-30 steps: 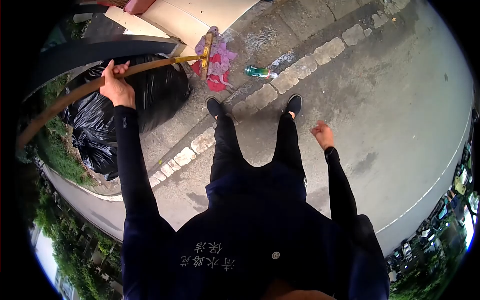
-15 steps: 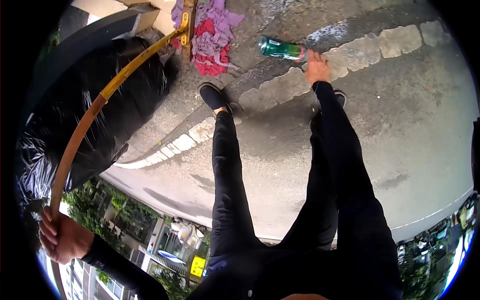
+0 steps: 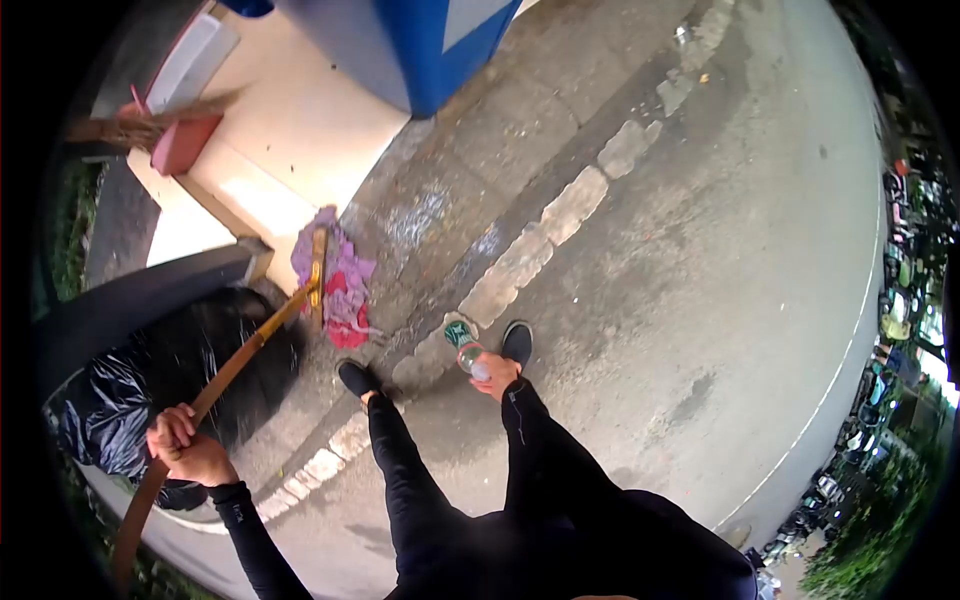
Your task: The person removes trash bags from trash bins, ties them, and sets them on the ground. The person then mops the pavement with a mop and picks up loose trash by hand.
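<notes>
My left hand is closed around the brown handle of a rag mop. The handle runs up to a yellow metal bracket and a wooden crosspiece on the ground. Purple and red cloth strips lie bunched around that crosspiece. Low beside my right shoe, my right hand grips a plastic bottle with a green part and a clear part. The bottle points away from me, over the pale kerb stones. My right fingers partly cover its near end.
A black plastic bag bulges beside the mop handle. A blue bin stands on the pavement ahead, next to a cream tiled step. A dustpan lies on the tiles. Pale kerb stones cross the ground. Parked vehicles line the far right.
The bottle has come off the ground by the kerb and moved nearer my legs in my right hand. My left hand sits closer to the mop head; the view has turned, showing the bin.
</notes>
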Demonstrator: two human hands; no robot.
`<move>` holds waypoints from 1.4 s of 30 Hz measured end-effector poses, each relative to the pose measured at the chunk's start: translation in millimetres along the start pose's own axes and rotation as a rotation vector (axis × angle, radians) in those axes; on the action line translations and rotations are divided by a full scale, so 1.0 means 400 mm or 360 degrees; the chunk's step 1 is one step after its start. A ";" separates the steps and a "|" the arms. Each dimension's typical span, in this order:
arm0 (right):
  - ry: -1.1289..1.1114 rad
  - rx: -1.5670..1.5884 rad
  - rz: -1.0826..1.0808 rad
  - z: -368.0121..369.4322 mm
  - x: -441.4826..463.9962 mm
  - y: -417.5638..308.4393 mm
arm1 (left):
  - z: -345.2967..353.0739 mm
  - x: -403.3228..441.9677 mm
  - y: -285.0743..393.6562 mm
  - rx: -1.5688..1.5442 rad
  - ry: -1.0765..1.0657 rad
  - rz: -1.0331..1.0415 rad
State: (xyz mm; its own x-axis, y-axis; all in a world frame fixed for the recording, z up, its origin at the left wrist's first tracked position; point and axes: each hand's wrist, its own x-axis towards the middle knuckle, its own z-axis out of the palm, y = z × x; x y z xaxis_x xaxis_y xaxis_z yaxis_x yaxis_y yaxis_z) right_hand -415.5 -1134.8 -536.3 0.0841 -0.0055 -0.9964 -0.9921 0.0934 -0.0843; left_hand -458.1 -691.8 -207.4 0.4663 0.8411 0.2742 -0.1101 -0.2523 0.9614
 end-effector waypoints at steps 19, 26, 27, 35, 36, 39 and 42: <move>-0.1005 -0.0540 -0.2417 -0.188 -1.244 -0.720 | 0.465 -0.317 0.018 0.0818 -0.0645 0.0005; -0.1442 0.0056 -0.2362 -0.189 -1.450 -0.455 | 0.560 -0.460 0.104 0.0911 -0.0997 0.0358; -0.1270 0.0211 -0.2406 -0.180 -1.441 -0.411 | 0.533 -0.462 0.103 0.0960 -0.1137 0.0241; -0.1681 0.0035 -0.2357 -0.137 -1.490 -0.427 | 0.381 -0.484 -0.026 -0.0826 0.0003 -0.2287; -0.1679 0.0029 -0.2348 -0.129 -1.495 -0.444 | 0.392 -0.474 -0.034 -0.0908 0.0159 -0.2345; -0.1960 -0.0035 -0.2405 -0.105 -1.500 -0.530 | 0.440 -0.430 -0.056 -0.1345 0.0548 -0.2516; -0.1754 0.0134 -0.2441 -0.155 -1.495 -0.622 | 0.498 -0.392 -0.089 -0.1643 0.0709 -0.2508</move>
State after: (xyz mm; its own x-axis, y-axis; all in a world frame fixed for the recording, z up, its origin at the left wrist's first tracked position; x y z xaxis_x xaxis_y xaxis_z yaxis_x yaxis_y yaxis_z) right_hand -224.8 -1216.3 80.3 0.8190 0.4304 0.3795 -0.0074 0.6692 -0.7430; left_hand -352.3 -910.0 -289.6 0.4437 0.0792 -0.8927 -0.3521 0.9314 -0.0924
